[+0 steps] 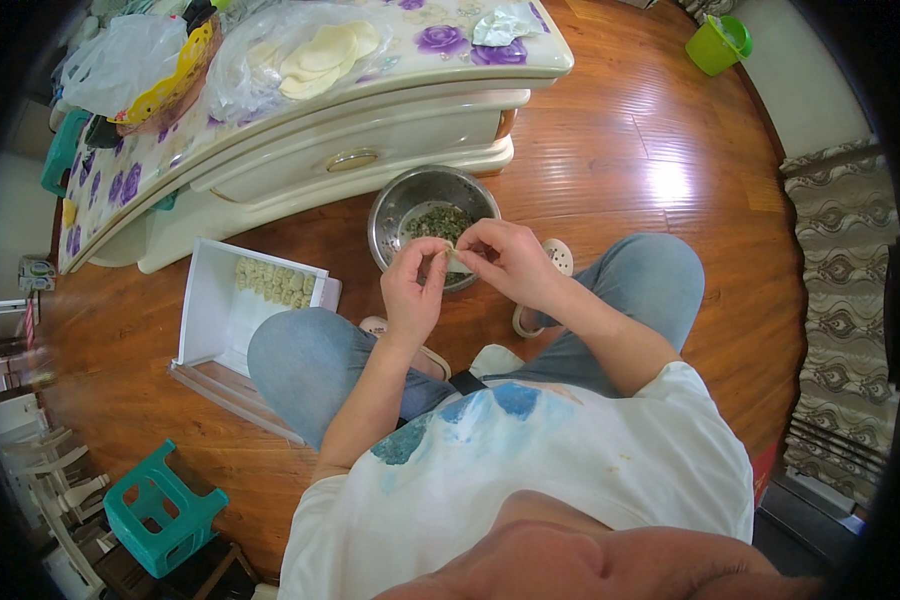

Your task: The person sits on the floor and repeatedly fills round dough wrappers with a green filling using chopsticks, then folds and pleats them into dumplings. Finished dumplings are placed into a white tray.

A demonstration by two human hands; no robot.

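Observation:
My left hand (414,281) and my right hand (504,255) pinch a small pale dumpling (451,250) between their fingertips, one at each side. Both are above the near rim of a stainless steel bowl (381,217) on the floor, which holds a chopped green filling (439,223). To the left, a white drawer-like bin (217,315) holds rows of pale shaped dumplings (274,283) along its far side. A stack of round dough wrappers (326,60) lies on a clear plastic bag on the cabinet top. The dumpling is partly hidden by my fingers.
A long cream cabinet (285,161) with a flowered top stands ahead, bearing a yellow-rimmed basket (166,82) and a crumpled white wrapper (504,26). A green plastic stool (157,510) is at lower left. A lime green bin (712,51) stands at the far right, near a patterned curtain (836,322).

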